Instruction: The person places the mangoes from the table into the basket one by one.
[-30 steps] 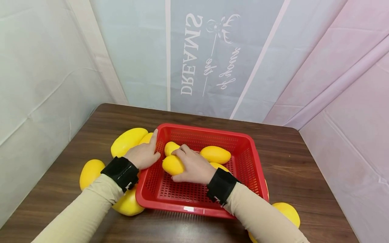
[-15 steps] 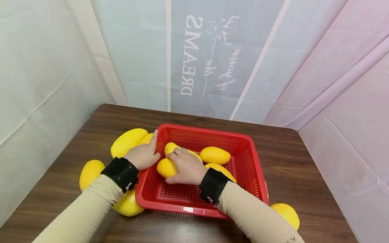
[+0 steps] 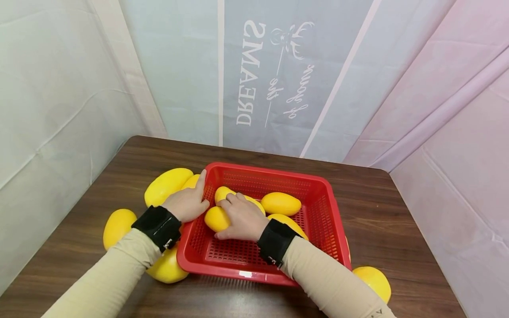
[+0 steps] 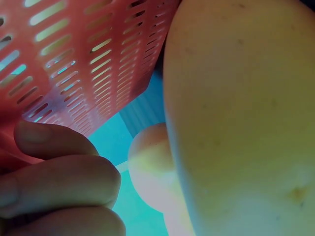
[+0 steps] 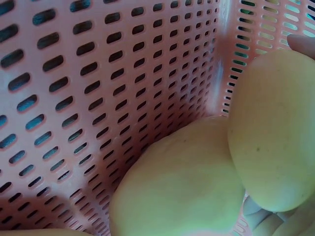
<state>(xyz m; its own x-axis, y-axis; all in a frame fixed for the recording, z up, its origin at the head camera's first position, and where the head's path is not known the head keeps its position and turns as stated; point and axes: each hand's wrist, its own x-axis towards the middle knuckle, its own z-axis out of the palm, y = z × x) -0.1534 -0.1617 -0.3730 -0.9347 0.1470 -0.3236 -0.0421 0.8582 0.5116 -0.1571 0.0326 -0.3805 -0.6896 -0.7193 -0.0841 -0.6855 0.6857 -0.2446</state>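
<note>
A right hand [image 3: 244, 218] held a mango [image 3: 215, 219] inside a red basket [image 3: 270, 169].
Its fingers curled over the mango near the basket's left wall; the left hand [image 3: 186, 203] pinched the left rim between thumb and fingers. More mangoes [image 3: 281, 203] lay in the basket, which stood toward the table's [image 3: 377, 207] far edge. Loose mangoes [image 3: 168, 187] lay toward the table's left edge, a single mango [image 3: 374, 282] toward its right.

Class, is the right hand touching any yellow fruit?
Touching: the head view shows the right hand with fingers and thumb curled round a yellow fruit.
</note>
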